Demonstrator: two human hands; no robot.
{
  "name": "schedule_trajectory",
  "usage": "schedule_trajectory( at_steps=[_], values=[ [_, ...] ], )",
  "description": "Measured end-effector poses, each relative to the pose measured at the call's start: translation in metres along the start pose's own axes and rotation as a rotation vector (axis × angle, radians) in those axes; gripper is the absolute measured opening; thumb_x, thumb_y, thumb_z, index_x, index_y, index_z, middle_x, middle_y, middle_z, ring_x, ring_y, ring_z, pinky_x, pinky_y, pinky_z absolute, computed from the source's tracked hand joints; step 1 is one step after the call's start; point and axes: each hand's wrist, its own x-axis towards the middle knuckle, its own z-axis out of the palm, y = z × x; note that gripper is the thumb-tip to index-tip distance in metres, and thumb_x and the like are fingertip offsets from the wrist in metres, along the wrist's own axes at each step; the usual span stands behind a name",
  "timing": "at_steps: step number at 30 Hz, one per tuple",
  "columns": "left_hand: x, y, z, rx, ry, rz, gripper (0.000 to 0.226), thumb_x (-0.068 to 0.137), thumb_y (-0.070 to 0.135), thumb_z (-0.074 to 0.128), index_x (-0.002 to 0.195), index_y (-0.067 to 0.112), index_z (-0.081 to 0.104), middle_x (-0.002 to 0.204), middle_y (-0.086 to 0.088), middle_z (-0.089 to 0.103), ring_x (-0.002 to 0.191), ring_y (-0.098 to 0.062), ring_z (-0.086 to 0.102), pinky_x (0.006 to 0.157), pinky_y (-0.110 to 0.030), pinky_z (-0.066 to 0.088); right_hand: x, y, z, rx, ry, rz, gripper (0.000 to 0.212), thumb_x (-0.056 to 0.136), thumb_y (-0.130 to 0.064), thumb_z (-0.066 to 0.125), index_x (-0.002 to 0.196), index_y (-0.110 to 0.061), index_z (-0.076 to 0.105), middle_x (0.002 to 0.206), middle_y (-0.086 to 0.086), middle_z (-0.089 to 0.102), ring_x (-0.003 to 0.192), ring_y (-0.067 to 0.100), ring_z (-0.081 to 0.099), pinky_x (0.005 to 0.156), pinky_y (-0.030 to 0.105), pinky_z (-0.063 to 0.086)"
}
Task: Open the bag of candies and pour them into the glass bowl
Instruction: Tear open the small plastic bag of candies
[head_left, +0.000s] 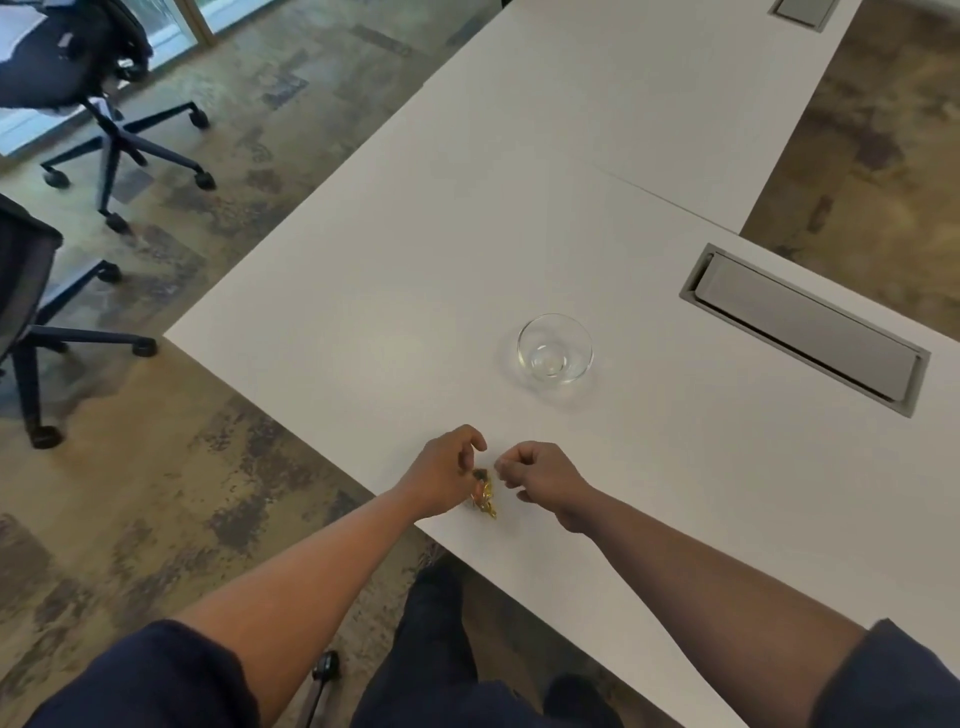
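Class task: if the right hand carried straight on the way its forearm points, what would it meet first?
Most likely the left hand, just past the bag of candies that the right hand faces; depth is hard to judge.

table (519, 234): your work surface is plain white.
glass bowl (555, 349): clear, colourless.
bag of candies (484, 500): gold, with a dark patch at the top.
sleeves (156, 675): your sleeves are dark navy.
cable hatch (802, 327): grey.
floor (156, 493): mottled tan with dark patches.
chairs (119, 140): dark frames.

We cannot tell whether the bag (484, 499) is open; our left hand (445, 474) covers most of it, and its print is blurred.
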Motion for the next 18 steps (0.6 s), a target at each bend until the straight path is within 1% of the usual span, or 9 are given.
schedule_trajectory(
  at_steps=[2, 3, 4, 6, 8, 10, 13, 15, 18],
  values=[
    [-0.001, 0.000, 0.004, 0.120, 0.062, -0.003, 0.040, 0.083, 0.014, 0.067, 0.116, 0.032, 0.055, 0.111, 0.007, 0.059, 0.104, -0.017, 0.055, 0.092, -0.044, 0.051, -0.003, 0.003, 0.000, 0.035, 0.040, -0.027, 0.009, 0.095, -0.017, 0.068, 0.091, -0.009, 0.071, 0.091, 0.005, 0.071, 0.083, 0.016, 0.064, 0.075, 0.032, 0.054],
    [-0.004, 0.001, 0.006, 0.195, 0.098, 0.020, 0.043, 0.083, 0.021, 0.067, 0.121, 0.032, 0.053, 0.123, 0.009, 0.053, 0.116, -0.016, 0.048, 0.100, -0.040, 0.044, -0.003, 0.004, 0.001, 0.052, 0.051, -0.039, 0.009, 0.095, -0.017, 0.068, 0.090, -0.009, 0.070, 0.090, 0.006, 0.071, 0.083, 0.016, 0.065, 0.076, 0.032, 0.055],
    [-0.007, 0.004, 0.008, 0.219, 0.124, 0.059, 0.044, 0.082, 0.026, 0.067, 0.122, 0.031, 0.051, 0.128, 0.010, 0.047, 0.120, -0.016, 0.041, 0.102, -0.038, 0.039, -0.005, 0.004, 0.000, 0.068, 0.059, -0.052, 0.009, 0.095, -0.014, 0.068, 0.090, -0.007, 0.070, 0.089, 0.007, 0.072, 0.082, 0.017, 0.066, 0.076, 0.032, 0.056],
    [-0.013, 0.013, 0.013, 0.133, 0.122, 0.128, 0.040, 0.078, 0.029, 0.069, 0.112, 0.026, 0.049, 0.119, 0.006, 0.047, 0.111, -0.018, 0.043, 0.093, -0.035, 0.044, -0.008, 0.002, 0.000, 0.097, 0.072, -0.080, 0.010, 0.092, -0.007, 0.068, 0.092, 0.003, 0.070, 0.087, 0.012, 0.071, 0.080, 0.020, 0.067, 0.076, 0.034, 0.058],
    [-0.019, 0.024, 0.018, 0.011, 0.114, 0.125, 0.037, 0.075, 0.029, 0.075, 0.099, 0.021, 0.048, 0.100, 0.000, 0.053, 0.089, -0.018, 0.051, 0.075, -0.038, 0.050, -0.008, 0.000, 0.000, 0.124, 0.083, -0.098, 0.013, 0.087, -0.002, 0.068, 0.092, 0.010, 0.069, 0.085, 0.019, 0.072, 0.078, 0.023, 0.069, 0.077, 0.037, 0.061],
    [-0.020, 0.029, 0.019, -0.057, 0.153, 0.075, 0.038, 0.073, 0.032, 0.079, 0.093, 0.018, 0.050, 0.089, -0.003, 0.058, 0.073, -0.017, 0.052, 0.067, -0.041, 0.052, -0.009, -0.001, 0.001, 0.136, 0.079, -0.101, 0.010, 0.087, -0.002, 0.070, 0.089, 0.008, 0.071, 0.085, 0.021, 0.075, 0.076, 0.023, 0.071, 0.074, 0.036, 0.062],
    [-0.020, 0.033, 0.018, -0.049, 0.213, 0.027, 0.032, 0.073, 0.029, 0.080, 0.091, 0.017, 0.056, 0.086, 0.000, 0.061, 0.076, -0.020, 0.060, 0.069, -0.040, 0.054, -0.011, -0.004, 0.001, 0.184, 0.049, -0.090, 0.008, 0.089, -0.006, 0.073, 0.082, -0.003, 0.072, 0.082, 0.013, 0.074, 0.074, 0.021, 0.071, 0.068, 0.029, 0.057],
    [-0.021, 0.033, 0.017, -0.088, 0.197, -0.010, 0.024, 0.075, 0.024, 0.078, 0.089, 0.016, 0.060, 0.083, -0.002, 0.066, 0.076, -0.022, 0.066, 0.070, -0.041, 0.058, -0.012, -0.006, 0.002, 0.205, 0.027, -0.080, 0.008, 0.090, -0.008, 0.074, 0.084, -0.005, 0.070, 0.085, 0.014, 0.076, 0.075, 0.019, 0.072, 0.068, 0.028, 0.057],
    [-0.023, 0.032, 0.016, -0.159, 0.196, -0.039, 0.015, 0.079, 0.021, 0.077, 0.089, 0.014, 0.067, 0.084, -0.001, 0.072, 0.079, -0.020, 0.072, 0.074, -0.036, 0.062, -0.014, -0.006, 0.003, 0.250, 0.047, -0.066, 0.009, 0.093, -0.011, 0.072, 0.088, -0.005, 0.068, 0.095, 0.016, 0.079, 0.080, 0.018, 0.076, 0.068, 0.029, 0.058]
  ],
)
